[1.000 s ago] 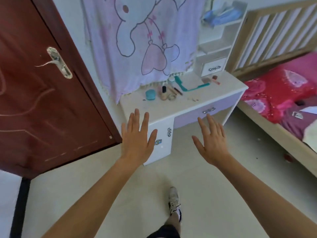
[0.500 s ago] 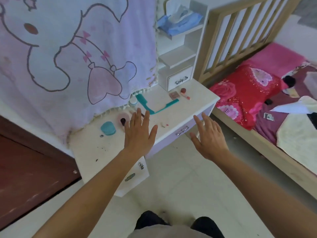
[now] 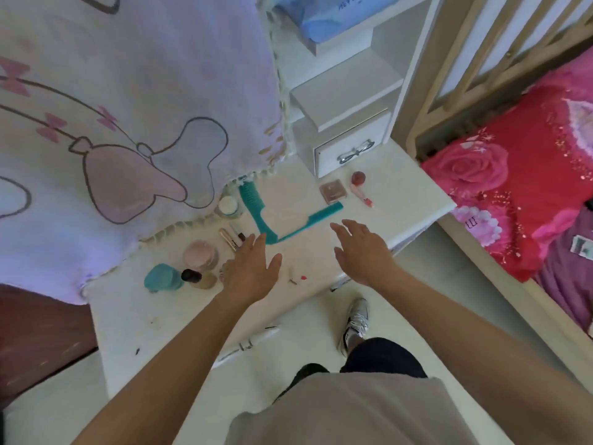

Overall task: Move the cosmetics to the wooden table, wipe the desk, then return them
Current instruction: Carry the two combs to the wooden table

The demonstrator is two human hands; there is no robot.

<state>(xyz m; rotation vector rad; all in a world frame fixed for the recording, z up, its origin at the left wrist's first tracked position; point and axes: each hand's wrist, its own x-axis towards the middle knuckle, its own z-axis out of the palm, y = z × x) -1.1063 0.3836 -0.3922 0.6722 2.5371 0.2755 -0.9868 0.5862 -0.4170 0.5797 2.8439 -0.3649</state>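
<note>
right now my left hand (image 3: pixel 253 271) and right hand (image 3: pixel 362 252) hover over the white table (image 3: pixel 401 194), fingers (image 3: pixel 256 244) spread and holding nothing, the left nearest the gold tube (image 3: pixel 228 239) and pink jar (image 3: pixel 200 255) just to its left, the right nearest the teal comb (image 3: pixel 309 223) slanting across ahead.

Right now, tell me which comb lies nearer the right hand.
The slim comb, stretching toward the right hand; the wide-toothed comb runs back toward the curtain.

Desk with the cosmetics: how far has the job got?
Nothing looks done: the combs, jar and compact lie on the desk. The left hand and right hand hover open over it, holding nothing. Remaining: carrying everything off, wiping, returning it.
</note>
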